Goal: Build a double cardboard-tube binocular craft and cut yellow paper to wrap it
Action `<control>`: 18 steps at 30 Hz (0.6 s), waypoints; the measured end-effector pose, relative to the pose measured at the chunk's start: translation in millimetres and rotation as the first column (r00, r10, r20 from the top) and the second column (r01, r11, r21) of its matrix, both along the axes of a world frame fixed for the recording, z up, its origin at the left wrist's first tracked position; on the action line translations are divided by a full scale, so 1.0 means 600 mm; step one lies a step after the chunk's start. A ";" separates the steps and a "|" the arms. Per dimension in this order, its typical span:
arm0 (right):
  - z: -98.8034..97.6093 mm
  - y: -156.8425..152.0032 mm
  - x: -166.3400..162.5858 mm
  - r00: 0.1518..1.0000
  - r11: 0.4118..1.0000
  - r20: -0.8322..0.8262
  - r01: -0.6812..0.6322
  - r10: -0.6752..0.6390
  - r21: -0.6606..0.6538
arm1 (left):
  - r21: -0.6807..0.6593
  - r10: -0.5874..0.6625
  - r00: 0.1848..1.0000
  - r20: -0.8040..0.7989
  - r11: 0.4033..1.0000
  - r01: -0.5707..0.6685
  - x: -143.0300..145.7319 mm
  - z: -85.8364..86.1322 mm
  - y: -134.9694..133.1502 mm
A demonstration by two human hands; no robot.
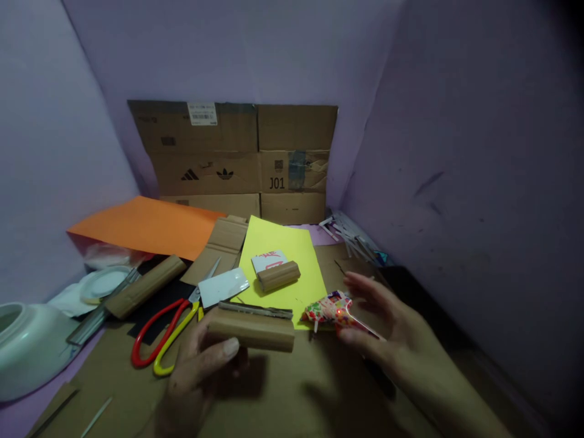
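My left hand grips a folded strip of brown cardboard, thumb along its near face. A dark cut edge shows along the strip's far side. My right hand is open, thumb and fingers apart around the back of a glue gun with a colourful flowered cover and a small red light. Whether the fingers touch it I cannot tell. Beyond the strip, a smaller folded cardboard piece rests against a white card with red marks on a yellow sheet.
Scissors with red and yellow handles lie at left beside a white card. Farther left are a cardboard roll, a white ceramic vessel and an orange sheet. A cardboard panel stands at the back wall.
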State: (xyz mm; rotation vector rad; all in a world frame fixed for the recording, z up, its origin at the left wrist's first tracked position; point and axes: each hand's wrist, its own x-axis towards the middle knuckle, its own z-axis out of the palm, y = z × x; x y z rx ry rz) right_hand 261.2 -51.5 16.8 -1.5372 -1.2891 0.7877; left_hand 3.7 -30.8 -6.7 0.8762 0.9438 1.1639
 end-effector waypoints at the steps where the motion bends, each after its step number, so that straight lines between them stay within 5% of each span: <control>1: 0.006 -0.004 -0.022 0.982 0.992 -0.150 -0.120 0.114 -0.036 | -0.010 -0.016 1.000 0.019 1.000 0.016 0.001 -0.001 -0.002; 5: -0.007 -0.009 -0.101 0.799 0.914 -0.489 -0.405 0.351 -0.006 | -0.024 -0.109 0.994 0.028 0.994 0.109 0.004 -0.008 -0.009; 8: -0.036 -0.006 -0.126 0.692 0.912 -0.638 -0.407 0.339 0.044 | -0.077 -0.137 0.990 0.013 0.987 0.138 0.008 -0.011 -0.014; 12: -0.053 -0.005 -0.116 0.781 0.948 -0.566 -0.318 0.262 0.000 | -0.055 -0.162 0.987 -0.001 0.985 0.162 0.014 -0.010 -0.016; 18: -0.047 -0.008 -0.102 0.818 0.939 -0.481 -0.341 0.314 0.033 | 0.138 -0.179 0.976 -0.128 0.971 0.196 0.012 -0.009 -0.005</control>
